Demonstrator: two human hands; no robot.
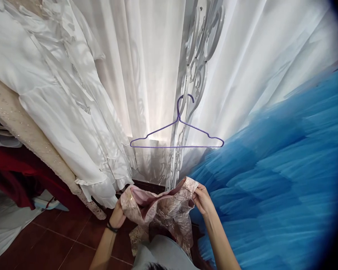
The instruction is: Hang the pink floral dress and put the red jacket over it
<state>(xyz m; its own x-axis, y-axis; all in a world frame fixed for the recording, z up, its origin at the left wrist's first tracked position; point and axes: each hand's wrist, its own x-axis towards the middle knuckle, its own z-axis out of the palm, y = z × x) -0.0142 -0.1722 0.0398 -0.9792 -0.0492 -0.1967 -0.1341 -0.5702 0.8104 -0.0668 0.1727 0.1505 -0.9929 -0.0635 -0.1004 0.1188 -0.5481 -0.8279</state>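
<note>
A pink dress (171,208) with a shiny metallic pattern is stretched between my two hands, its neckline spread and its plain pink lining showing. My left hand (118,215), with a dark band at the wrist, grips one shoulder of it. At the other shoulder, my right hand (202,198) pinches the fabric between thumb and fingers. The lower part of the dress hangs down in front of my body. Above it, a thin purple hanger (178,146) hangs bare by its hook from the white ornate metal frame (197,80).
White ruffled dresses (73,108) and a beige sequined garment (39,135) hang at the left, with dark red cloth (22,168) behind them. A large blue tulle skirt (273,172) fills the right. White curtains (154,67) hang behind. The floor (70,240) has dark red tiles.
</note>
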